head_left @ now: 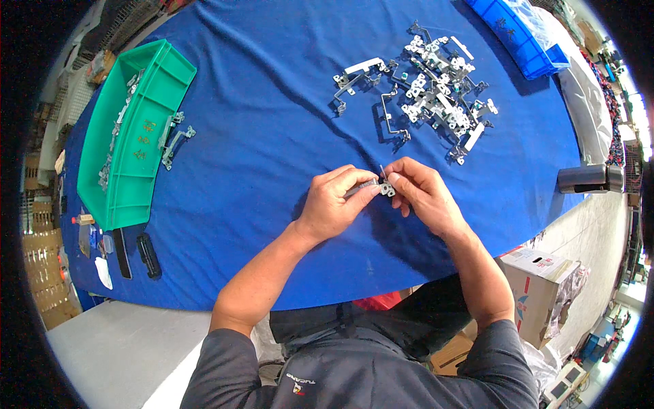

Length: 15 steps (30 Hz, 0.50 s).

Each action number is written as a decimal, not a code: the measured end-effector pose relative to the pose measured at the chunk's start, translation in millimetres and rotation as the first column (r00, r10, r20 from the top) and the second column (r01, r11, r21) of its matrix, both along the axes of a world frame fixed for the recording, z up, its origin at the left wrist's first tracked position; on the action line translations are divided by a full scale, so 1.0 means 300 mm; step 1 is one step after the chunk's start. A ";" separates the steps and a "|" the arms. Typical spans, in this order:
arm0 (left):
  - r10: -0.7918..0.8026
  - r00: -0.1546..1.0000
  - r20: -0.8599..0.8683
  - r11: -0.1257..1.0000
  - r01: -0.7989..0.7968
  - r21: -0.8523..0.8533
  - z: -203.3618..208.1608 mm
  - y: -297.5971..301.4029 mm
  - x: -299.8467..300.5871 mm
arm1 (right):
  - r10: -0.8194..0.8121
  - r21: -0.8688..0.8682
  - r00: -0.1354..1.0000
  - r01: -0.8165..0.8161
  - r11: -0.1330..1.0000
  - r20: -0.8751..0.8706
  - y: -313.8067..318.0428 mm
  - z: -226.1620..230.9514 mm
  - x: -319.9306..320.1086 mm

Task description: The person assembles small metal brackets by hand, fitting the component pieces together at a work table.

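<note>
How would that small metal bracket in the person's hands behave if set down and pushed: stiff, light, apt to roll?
The metal bracket is probably stiff, being shaped metal. It seems light: the left hand and right hand handle it at the fingertips. Its flat, irregular end suggests it would hardly roll.

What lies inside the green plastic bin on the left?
Inside the green plastic bin, small silvery metal brackets show in a narrow strip; its right-hand wall hides whatever lies deeper.

blue-clothed table (259, 102) | green bin (136, 178) | heaped metal brackets (443, 88) | blue bin (511, 42)
</note>
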<state>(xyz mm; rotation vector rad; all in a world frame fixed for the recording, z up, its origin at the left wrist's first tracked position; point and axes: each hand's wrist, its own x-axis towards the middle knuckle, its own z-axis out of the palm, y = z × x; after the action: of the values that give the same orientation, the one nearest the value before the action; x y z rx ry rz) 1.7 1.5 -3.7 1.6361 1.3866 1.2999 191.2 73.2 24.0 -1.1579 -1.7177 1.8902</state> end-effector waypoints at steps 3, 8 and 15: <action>-0.030 0.999 0.010 0.998 0.031 -0.048 0.005 -0.001 -0.003 | -0.008 0.010 1.000 0.008 1.000 -0.009 0.000 -0.001 0.000; -0.070 0.998 0.003 0.997 0.070 -0.042 0.007 0.000 -0.004 | -0.014 0.085 1.000 0.016 0.996 -0.021 -0.007 -0.031 -0.002; -0.065 0.998 -0.008 0.997 0.064 -0.048 0.011 0.001 -0.004 | -0.053 0.221 0.999 0.050 0.974 0.004 -0.013 -0.040 -0.010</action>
<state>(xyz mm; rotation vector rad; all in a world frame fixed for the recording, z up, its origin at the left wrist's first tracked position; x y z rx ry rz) 0.5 1.7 -0.3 1.6437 1.3492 1.2143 188.3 69.3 11.9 -1.1154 -1.8306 1.6171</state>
